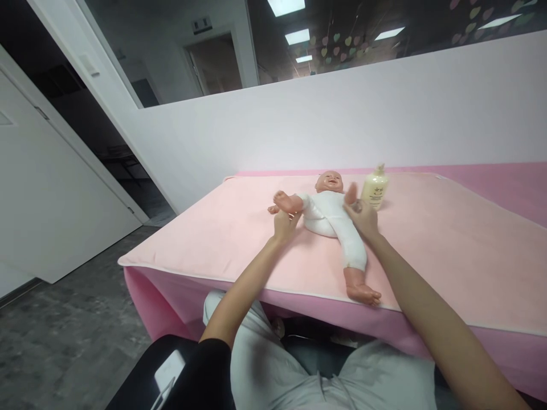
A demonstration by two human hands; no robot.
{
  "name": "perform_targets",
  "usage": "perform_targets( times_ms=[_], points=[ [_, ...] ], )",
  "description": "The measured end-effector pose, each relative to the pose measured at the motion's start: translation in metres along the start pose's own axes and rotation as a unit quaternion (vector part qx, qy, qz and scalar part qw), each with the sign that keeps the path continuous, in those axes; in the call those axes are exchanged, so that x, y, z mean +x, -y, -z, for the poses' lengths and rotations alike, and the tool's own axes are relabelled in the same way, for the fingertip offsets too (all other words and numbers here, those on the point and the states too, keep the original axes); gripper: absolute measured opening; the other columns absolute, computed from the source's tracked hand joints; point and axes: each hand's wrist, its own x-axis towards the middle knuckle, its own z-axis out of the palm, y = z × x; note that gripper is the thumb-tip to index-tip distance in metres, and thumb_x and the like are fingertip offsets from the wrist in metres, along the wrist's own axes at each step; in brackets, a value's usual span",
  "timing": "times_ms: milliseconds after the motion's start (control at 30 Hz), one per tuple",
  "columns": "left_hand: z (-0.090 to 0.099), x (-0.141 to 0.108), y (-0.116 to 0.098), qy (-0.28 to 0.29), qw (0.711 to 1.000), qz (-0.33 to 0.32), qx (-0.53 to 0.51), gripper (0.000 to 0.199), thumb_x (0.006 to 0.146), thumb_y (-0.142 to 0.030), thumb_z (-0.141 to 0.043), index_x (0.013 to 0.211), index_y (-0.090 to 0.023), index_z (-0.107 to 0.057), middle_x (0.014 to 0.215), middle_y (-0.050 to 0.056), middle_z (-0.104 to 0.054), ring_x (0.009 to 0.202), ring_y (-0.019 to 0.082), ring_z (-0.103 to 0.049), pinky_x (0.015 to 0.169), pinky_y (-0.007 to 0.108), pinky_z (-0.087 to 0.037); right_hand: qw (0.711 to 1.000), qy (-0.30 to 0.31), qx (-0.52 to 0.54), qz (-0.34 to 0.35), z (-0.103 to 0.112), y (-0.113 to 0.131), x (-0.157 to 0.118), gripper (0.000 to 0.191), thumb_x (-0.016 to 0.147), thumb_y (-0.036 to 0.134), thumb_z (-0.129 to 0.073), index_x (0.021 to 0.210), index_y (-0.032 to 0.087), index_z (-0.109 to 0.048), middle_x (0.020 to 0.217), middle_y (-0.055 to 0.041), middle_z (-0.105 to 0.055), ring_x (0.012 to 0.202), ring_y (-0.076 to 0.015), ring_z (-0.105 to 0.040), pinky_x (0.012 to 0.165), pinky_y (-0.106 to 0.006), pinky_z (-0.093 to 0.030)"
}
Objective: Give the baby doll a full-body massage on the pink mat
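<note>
Looks like you're mid limb-positioning: your left hand grips the white-bodied plastic baby doll's raised leg, right hand its arm, centred on the pale-pink fabric cover. Next move probably wants gentle, even support.

Perhaps a baby-care training room: a doll and pump bottle are on the pink-covered table; behind the table, a dim glass pane shows ceiling lights and heart-shaped decorations.
</note>
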Motion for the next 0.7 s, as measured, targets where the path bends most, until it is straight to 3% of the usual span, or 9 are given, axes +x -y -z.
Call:
perform_targets(
  times_ms=[100,233,333,400,533,600,700],
  points=[
    [-0.005,-0.003,-0.006,0.098,0.992,-0.077,-0.031,0.059,0.082,-0.041,-0.058,0.136,-0.021,-0.047,0.131,0.012,-0.06,0.115,0.024,-0.062,0.091,0.036,-0.053,0.993,0.059,-0.039,0.1,-0.002,0.002,-0.002,0.037,0.076,0.043,-0.061,0.102,0.017,-0.064,0.105,-0.0102,-0.063,0.094,-0.0228,-0.057,0.074,-0.031,-0.042],
    [-0.012,-0.005,-0.018,0.118,0.989,-0.088,-0.016,0.053,0.08,-0.04,-0.06,0.129,-0.022,-0.051,0.146,0.011,-0.047,0.123,0.025,-0.057,0.091,0.034,-0.052,0.992,0.067,-0.055,0.096,-0.002,0.002,-0.002,0.042,0.078,0.045,-0.059,0.109,0.016,-0.065,0.106,-0.0112,-0.063,0.095,-0.0237,-0.057,0.076,-0.033,-0.043],
    [-0.011,-0.005,-0.02,0.074,0.995,-0.055,0.028,0.05,0.078,-0.042,-0.063,0.122,-0.021,-0.053,0.136,0.012,-0.056,0.111,0.024,-0.064,0.085,0.034,-0.053,0.995,0.05,-0.028,0.08,-0.003,0.002,-0.002,0.042,0.074,0.044,-0.063,0.105,0.016,-0.066,0.107,-0.0118,-0.063,0.095,-0.0243,-0.057,0.078,-0.034,-0.043],
    [-0.007,-0.004,-0.015,0.026,0.997,-0.023,0.066,0.044,0.077,-0.045,-0.065,0.112,-0.02,-0.056,0.117,0.012,-0.066,0.1,0.025,-0.067,0.081,0.035,-0.053,0.999,0.012,0.03,0.04,-0.005,0.0,-0.002,0.039,0.071,0.045,-0.065,0.097,0.016,-0.067,0.102,-0.0102,-0.064,0.09,-0.0228,-0.058,0.077,-0.033,-0.044],
    [0.006,0.001,-0.003,-0.065,0.989,0.078,0.103,0.042,0.083,-0.055,-0.057,0.098,-0.017,-0.056,0.071,0.007,-0.068,0.071,0.025,-0.068,0.069,0.035,-0.052,0.975,-0.096,0.155,-0.128,-0.009,-0.009,0.004,0.04,0.073,0.055,-0.062,0.074,0.016,-0.058,0.068,-0.0039,-0.057,0.066,-0.0169,-0.053,0.062,-0.029,-0.042],
    [0.012,0.003,0.0,-0.09,0.987,0.095,0.092,0.048,0.083,-0.058,-0.056,0.105,-0.015,-0.054,0.071,0.007,-0.068,0.067,0.023,-0.068,0.066,0.034,-0.051,0.955,-0.13,0.192,-0.184,-0.009,-0.015,0.009,0.044,0.075,0.06,-0.058,0.069,0.017,-0.053,0.059,-0.0018,-0.05,0.057,-0.0155,-0.049,0.055,-0.027,-0.04],
    [0.014,0.003,0.001,-0.075,0.989,0.068,0.108,0.044,0.084,-0.054,-0.056,0.102,-0.014,-0.057,0.075,0.009,-0.07,0.07,0.024,-0.068,0.07,0.036,-0.052,0.948,-0.142,0.207,-0.196,-0.01,-0.02,0.012,0.046,0.075,0.063,-0.056,0.067,0.018,-0.051,0.057,-0.0014,-0.048,0.054,-0.0153,-0.048,0.051,-0.027,-0.039]
  ],
)
